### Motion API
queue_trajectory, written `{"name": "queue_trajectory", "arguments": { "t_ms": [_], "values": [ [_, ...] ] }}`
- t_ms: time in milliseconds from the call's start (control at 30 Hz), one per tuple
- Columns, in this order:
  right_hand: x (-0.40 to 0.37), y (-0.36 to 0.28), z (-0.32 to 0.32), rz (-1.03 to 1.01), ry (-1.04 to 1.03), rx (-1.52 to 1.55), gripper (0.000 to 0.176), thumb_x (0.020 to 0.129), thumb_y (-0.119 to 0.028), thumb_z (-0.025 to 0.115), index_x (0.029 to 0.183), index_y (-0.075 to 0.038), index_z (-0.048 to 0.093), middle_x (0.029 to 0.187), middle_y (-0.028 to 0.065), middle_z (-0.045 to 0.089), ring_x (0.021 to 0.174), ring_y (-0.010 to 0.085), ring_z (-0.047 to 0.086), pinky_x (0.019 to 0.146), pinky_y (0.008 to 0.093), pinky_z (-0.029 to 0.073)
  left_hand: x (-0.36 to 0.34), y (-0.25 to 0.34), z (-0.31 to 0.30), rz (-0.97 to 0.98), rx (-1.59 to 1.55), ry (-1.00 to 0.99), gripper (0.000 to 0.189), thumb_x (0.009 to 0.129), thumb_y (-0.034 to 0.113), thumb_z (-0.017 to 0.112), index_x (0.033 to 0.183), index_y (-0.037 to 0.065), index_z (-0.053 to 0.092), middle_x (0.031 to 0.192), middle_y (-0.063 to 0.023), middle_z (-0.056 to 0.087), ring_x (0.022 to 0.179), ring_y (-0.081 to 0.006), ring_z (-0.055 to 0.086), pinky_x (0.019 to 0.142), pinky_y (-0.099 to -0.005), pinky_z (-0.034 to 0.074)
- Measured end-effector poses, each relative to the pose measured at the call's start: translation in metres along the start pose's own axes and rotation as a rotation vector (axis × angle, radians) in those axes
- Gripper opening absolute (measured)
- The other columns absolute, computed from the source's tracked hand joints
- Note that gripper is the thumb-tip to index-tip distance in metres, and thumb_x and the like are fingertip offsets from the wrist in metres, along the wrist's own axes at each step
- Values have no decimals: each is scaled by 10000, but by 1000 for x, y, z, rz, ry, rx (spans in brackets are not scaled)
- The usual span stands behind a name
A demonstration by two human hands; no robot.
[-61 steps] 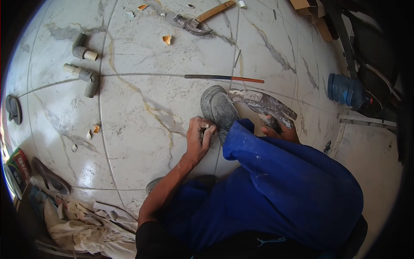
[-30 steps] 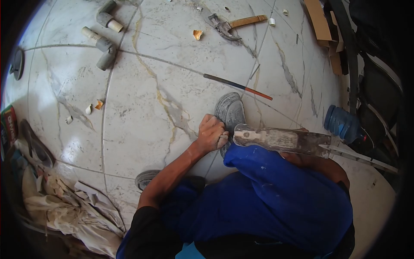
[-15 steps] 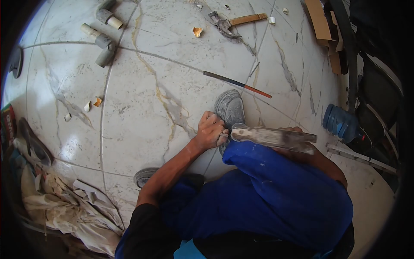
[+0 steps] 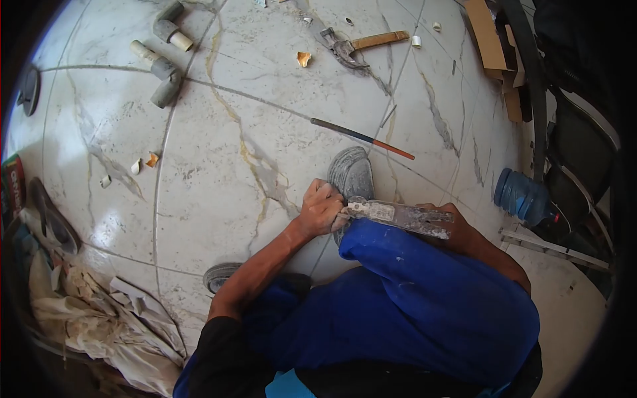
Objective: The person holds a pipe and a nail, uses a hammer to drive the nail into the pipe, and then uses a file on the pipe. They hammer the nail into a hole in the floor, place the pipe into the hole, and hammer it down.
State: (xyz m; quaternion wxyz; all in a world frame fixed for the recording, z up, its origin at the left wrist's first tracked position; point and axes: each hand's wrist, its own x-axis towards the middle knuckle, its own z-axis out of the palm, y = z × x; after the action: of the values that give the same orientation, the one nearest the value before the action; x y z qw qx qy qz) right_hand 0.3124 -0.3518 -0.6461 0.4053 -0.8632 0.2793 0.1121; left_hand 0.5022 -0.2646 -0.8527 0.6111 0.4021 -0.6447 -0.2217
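Observation:
My right hand (image 4: 446, 224) is closed around a worn, whitish hand tool (image 4: 398, 215) with two long arms, like pliers, held above my blue-clad knee. The tool's rounded end points left and meets the fingers of my left hand (image 4: 322, 209). That left hand is curled closed beside my grey dusty shoe (image 4: 352, 171); whatever it pinches is too small or hidden to make out. On the tiles beyond the shoe lies a thin rod (image 4: 361, 138), dark at one end and orange at the other.
A claw hammer (image 4: 342, 50) and broken shards (image 4: 303, 59) lie ahead on the tiled floor. Grey pipe elbows (image 4: 166, 79) are at upper left. On the right are a blue plastic bottle (image 4: 521, 198) and a cardboard box (image 4: 488, 36); crumpled cloth (image 4: 99, 325) and a sandal (image 4: 53, 215) are on the left.
The pliers-like tool has turned in my right hand, so its broad side and split far end now show. My left hand stays closed at its rounded end.

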Motion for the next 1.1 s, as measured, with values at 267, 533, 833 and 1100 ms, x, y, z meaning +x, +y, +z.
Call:
{"name": "queue_trajectory", "arguments": {
  "t_ms": [267, 533, 833, 1100],
  "values": [
    [-7, 4, 13, -26, -81, -96, 221, 728, -84, 662, 933, -30, 602, 972, 93, 619, 676, 182, 647, 583, 267, 531, -9, 8, -1, -32, -19, -7, 225, 647, 114, 657, 583, 85, 443, 619, -35, 478, 599, -213, 436, 569, -360, 358],
    [-16, 13, 5, -45, 181, 657, 257, 718, -120, 682, 949, -50, 593, 849, 71, 631, 561, 207, 609, 505, 266, 483, -12, 10, -1, -18, 15, -41, 230, 632, 149, 661, 585, 72, 449, 637, -44, 491, 615, -212, 448, 573, -359, 363],
    [-9, -6, -7, -84, 233, 420, 162, 750, -77, 649, 868, -5, 564, 775, 100, 621, 573, 217, 627, 541, 271, 531, -12, 9, 0, -24, 21, -38, 220, 637, 114, 662, 589, 83, 450, 609, -36, 466, 605, -213, 442, 550, -359, 346],
    [-37, 4, 5, 107, 114, -163, 210, 747, -93, 647, 915, -21, 543, 723, 67, 574, 579, 183, 594, 505, 262, 481, -10, 8, 2, -7, 18, -29, 216, 652, 115, 662, 597, 83, 456, 618, -35, 477, 620, -214, 453, 577, -362, 354]
  ]
}}
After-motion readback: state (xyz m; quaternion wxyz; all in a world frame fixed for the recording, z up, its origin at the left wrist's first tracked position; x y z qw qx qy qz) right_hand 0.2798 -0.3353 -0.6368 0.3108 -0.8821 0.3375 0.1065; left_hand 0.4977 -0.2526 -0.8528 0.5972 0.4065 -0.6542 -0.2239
